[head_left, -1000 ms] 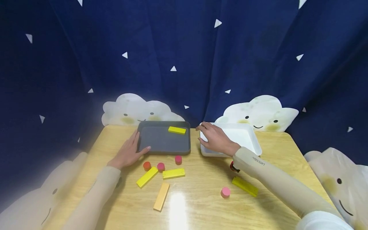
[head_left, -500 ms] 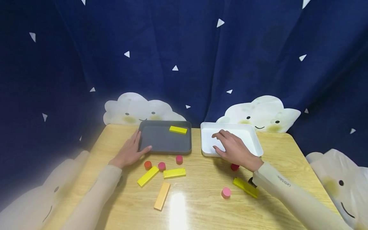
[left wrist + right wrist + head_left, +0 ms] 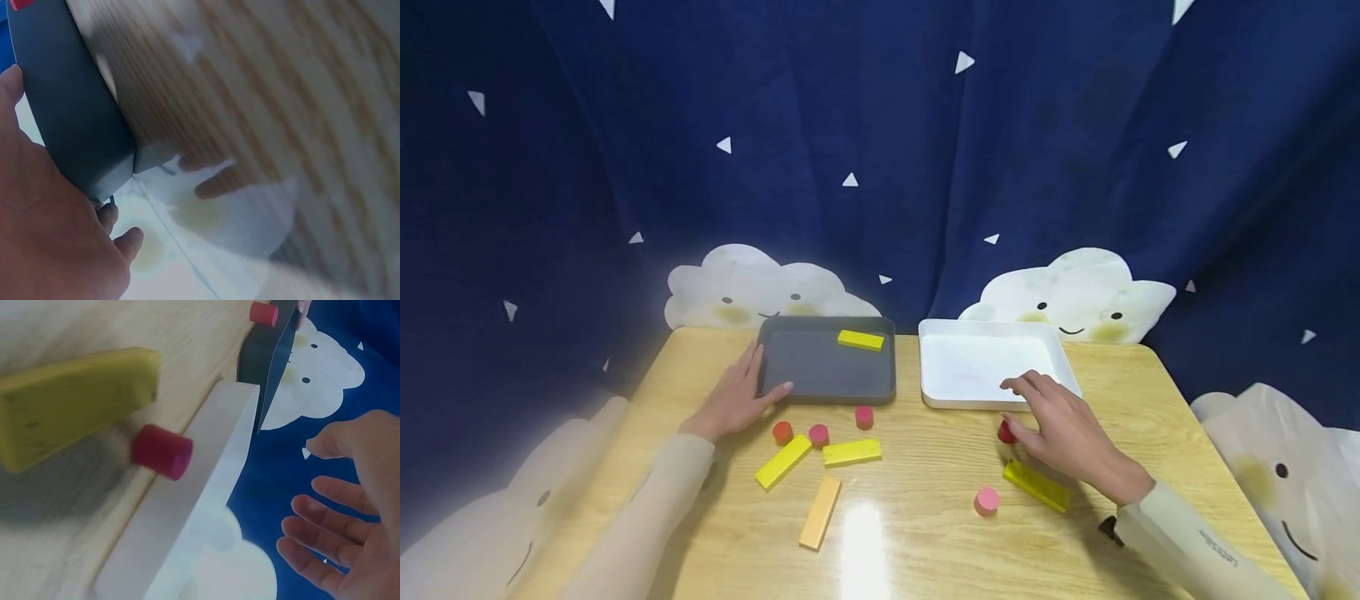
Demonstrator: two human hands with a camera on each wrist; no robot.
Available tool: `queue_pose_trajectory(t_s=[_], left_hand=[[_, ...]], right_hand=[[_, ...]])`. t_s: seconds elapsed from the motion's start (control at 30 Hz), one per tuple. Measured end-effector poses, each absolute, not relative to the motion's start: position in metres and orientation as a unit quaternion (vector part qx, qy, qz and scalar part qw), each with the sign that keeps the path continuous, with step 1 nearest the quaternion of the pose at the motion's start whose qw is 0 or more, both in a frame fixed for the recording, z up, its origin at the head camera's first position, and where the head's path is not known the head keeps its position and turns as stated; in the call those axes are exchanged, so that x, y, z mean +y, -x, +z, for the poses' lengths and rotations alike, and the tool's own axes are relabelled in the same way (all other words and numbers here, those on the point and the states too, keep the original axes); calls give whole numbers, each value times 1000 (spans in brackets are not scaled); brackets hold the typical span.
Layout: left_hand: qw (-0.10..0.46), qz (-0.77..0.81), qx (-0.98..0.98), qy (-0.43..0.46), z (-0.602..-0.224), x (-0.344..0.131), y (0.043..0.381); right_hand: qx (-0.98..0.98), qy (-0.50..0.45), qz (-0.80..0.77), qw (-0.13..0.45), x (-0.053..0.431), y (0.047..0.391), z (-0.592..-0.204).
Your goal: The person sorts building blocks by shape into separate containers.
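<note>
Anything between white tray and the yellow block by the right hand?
A red cylinder, between white tray and yellow block in the right wrist view; in the head view the right hand partly hides it.

Right hand (image 3: 1063, 433) has drawn back toward the person and rightward: a second ago over the left rim of the white tray (image 3: 970, 360), half a second ago over its middle, now above the tray's near right side and the table (image 3: 925, 517) before it, thumb near the red cylinder (image 3: 1004, 432). Tray's left rim and more of its floor uncovered since. Right sleeve (image 3: 1187, 537) shifted toward the lower right corner
</note>
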State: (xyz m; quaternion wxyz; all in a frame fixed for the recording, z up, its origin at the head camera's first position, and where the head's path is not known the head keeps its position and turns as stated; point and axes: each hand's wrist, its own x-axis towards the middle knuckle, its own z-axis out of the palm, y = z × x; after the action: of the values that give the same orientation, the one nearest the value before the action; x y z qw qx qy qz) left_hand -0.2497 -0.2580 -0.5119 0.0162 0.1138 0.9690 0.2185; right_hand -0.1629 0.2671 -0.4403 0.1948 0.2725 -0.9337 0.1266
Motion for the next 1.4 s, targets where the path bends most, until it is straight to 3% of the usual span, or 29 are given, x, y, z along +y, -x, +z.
queue_pose_trajectory(t_s=[0.3,0.7,1.0,1.4], left_hand=[[20,217,970,-109,-507,-256,247],[23,203,973,-106,-509,-256,249],[9,205,973,-108,-514,-256,250],[13,208,972,-113,-517,-259,250]], right_hand=[[-940,-254,117,197,291,133,-448],[-951,-228,137,158,300,106,-469],[-966,-198,135,97,300,100,-483],[-969,-185,144,72,299,95,-496]])
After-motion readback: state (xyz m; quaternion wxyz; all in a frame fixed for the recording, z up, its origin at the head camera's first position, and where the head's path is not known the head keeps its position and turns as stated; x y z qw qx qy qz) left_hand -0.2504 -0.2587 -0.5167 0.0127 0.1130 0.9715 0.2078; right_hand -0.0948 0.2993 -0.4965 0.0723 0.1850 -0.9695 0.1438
